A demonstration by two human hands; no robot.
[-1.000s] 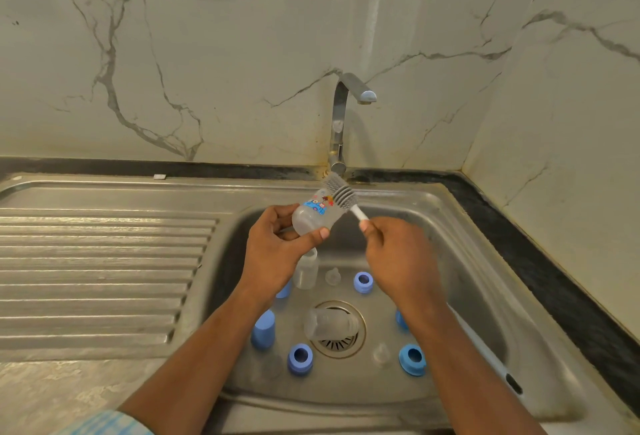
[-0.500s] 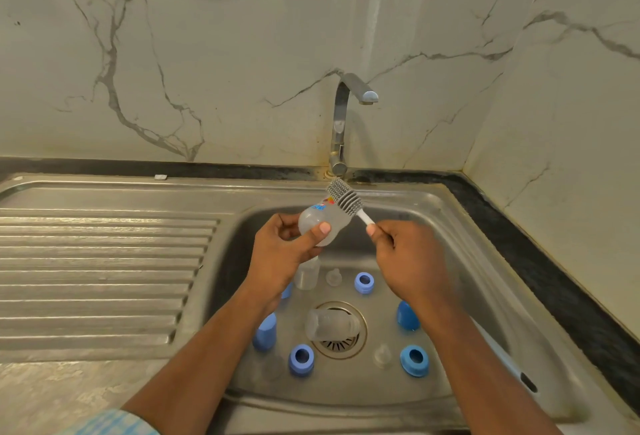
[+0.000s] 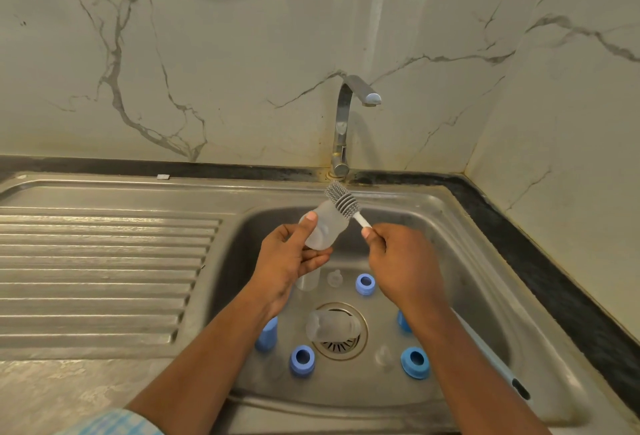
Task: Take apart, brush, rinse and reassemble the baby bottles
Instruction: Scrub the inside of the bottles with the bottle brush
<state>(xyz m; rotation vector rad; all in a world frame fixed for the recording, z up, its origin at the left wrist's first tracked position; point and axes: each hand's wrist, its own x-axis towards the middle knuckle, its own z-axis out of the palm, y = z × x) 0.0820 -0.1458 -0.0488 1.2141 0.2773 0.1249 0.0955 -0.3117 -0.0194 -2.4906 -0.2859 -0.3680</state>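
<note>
Above the sink basin, my left hand point(image 3: 290, 258) grips a clear baby bottle body point(image 3: 325, 227), thumb on its upper side. My right hand point(image 3: 401, 261) holds the white handle of a grey silicone bottle brush point(image 3: 341, 201), whose bristle head lies against the bottle's far end, outside it. Down in the basin lie another clear bottle point(image 3: 330, 325) on the drain, a third clear bottle point(image 3: 307, 280) partly hidden by my left hand, several blue collar rings point(image 3: 365, 284) and blue caps point(image 3: 267, 334), and clear teats point(image 3: 334, 278).
The steel sink basin point(image 3: 460, 261) sits right of a ribbed draining board point(image 3: 104, 272). A chrome tap point(image 3: 346, 123) rises behind the basin; no water is visible. Marble walls close the back and right. A long light-blue handle point(image 3: 491, 355) lies under my right forearm.
The bottle has turned in my left hand, so its printed label no longer shows. The brush head has lifted slightly up and stays at the bottle's far end.
</note>
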